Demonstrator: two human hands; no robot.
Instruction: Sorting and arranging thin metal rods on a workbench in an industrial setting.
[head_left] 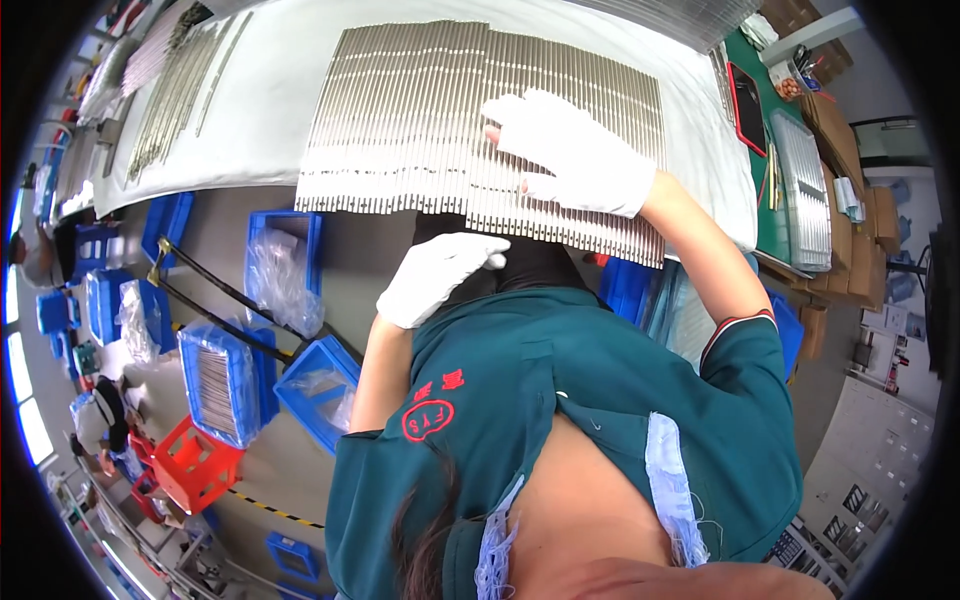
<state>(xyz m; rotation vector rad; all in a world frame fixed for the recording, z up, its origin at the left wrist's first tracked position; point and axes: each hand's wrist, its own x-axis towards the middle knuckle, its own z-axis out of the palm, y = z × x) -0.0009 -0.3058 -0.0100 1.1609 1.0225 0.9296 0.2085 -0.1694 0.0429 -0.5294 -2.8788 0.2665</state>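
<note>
A wide row of slim silver metal rods (400,120) lies side by side on a white-covered table (270,80). The right part of the row sits slightly nearer to me than the left part. My right hand (570,150), in a white glove with some bare fingertips, rests flat across the right part of the rods, fingers spread. Just off the near ends of the rods is my left hand (440,275), also gloved in white. Its fingers point right, loosely bent and a little apart, with nothing visible in them.
More rods (180,100) lie at the table's far left. On a green surface at the right are a red-edged phone (746,108) and clear plastic trays (800,190). Blue crates (215,380), one holding rods, and a red stool (192,462) stand on the floor at left.
</note>
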